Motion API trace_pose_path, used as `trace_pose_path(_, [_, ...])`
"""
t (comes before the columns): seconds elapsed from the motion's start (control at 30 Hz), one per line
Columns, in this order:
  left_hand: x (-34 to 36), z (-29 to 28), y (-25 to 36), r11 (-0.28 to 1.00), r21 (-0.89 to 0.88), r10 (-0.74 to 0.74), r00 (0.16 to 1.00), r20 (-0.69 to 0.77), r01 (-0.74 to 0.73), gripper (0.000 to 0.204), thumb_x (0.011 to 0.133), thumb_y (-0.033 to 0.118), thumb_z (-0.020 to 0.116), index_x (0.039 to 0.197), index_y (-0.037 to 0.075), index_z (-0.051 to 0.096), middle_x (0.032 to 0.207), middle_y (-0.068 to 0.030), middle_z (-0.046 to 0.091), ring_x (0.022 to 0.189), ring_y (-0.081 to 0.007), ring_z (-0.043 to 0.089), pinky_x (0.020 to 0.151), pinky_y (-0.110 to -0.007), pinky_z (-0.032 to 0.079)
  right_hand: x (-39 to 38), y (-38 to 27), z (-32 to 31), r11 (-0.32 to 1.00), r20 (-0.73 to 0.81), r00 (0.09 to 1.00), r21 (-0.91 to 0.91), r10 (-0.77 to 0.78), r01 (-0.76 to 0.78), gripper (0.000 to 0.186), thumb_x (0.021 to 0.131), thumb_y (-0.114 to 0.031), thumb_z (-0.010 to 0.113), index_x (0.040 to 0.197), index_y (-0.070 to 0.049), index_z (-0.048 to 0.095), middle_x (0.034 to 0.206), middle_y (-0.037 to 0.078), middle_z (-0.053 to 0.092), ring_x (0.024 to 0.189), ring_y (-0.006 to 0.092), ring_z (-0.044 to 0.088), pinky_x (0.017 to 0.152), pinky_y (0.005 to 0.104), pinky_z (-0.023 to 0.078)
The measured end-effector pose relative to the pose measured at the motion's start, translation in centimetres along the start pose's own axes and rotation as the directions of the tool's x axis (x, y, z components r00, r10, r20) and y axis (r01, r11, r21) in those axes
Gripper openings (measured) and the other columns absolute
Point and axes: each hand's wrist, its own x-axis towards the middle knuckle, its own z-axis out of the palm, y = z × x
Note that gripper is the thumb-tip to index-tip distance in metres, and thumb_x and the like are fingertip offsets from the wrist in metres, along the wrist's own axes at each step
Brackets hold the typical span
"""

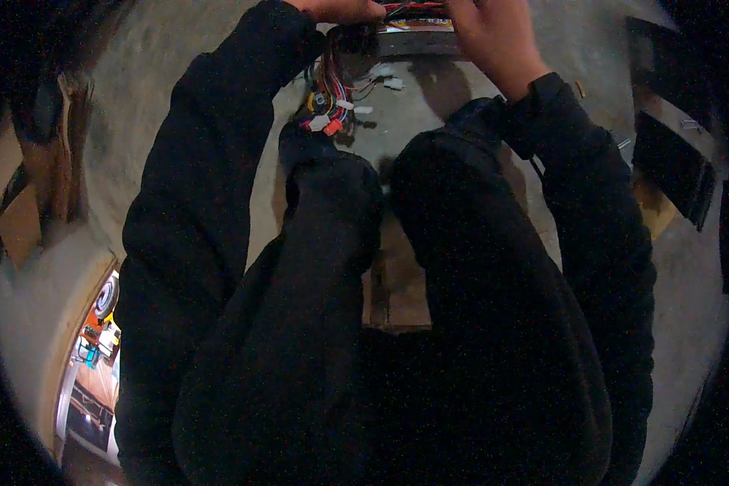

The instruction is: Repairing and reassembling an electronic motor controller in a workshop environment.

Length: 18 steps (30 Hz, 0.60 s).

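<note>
At the top edge my left hand [340, 8] reaches in from the left, its thumb pointing toward red and dark wires [413, 10]. My right hand [500, 44] is bent on the other side of these wires. The frame's edge cuts off most fingers of both hands, so their grip does not show. Below the wires lies a dark, curved-edged piece [417, 44] with a pale printed strip along its top. From its left side hangs a wire bundle [330, 81] in several colours, ending in white connectors [393, 83] and a red connector [333, 127] above the floor.
My dark-clothed knees [336, 186] rise in the middle, with a brown box-like surface [397, 300] between them. Cardboard [20, 219] stands at the left. At the right is a dark flat panel [672, 166]. A bright opening [93, 373] with assorted items shows at the lower left.
</note>
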Motion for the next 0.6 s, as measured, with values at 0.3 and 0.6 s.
trace_pose_path(0.3, [0.1, -0.5, -0.1, 0.995, -0.088, 0.041, 0.999, -0.026, -0.043, 0.03, 0.081, 0.024, 0.068, 0.095, -0.002, 0.072, 0.076, -0.0175, 0.067, 0.067, -0.0259, 0.063, 0.066, -0.042, 0.048, 0.8, -0.2, 0.1, 0.991, 0.041, 0.996, 0.107, 0.076, -0.08, 0.024, 0.093, -0.013, 0.064, 0.104, 0.0, 0.048, 0.089, 0.017, 0.06, 0.079, 0.0275, 0.065, 0.068, 0.0368, 0.05])
trace_pose_path(0.6, [0.0, -0.5, -0.4, 0.989, -0.145, -0.03, 1.0, 0.007, 0.031, 0.031, 0.082, 0.024, 0.068, 0.092, -0.004, 0.072, 0.071, -0.0153, 0.066, 0.065, -0.023, 0.061, 0.064, -0.039, 0.048, 0.9, 0.7, 0.8, 0.993, 0.056, 0.998, -0.121, 0.009, -0.002, 0.026, 0.092, -0.015, 0.063, 0.105, 0.002, 0.048, 0.091, 0.022, 0.06, 0.087, 0.0355, 0.064, 0.073, 0.0415, 0.048])
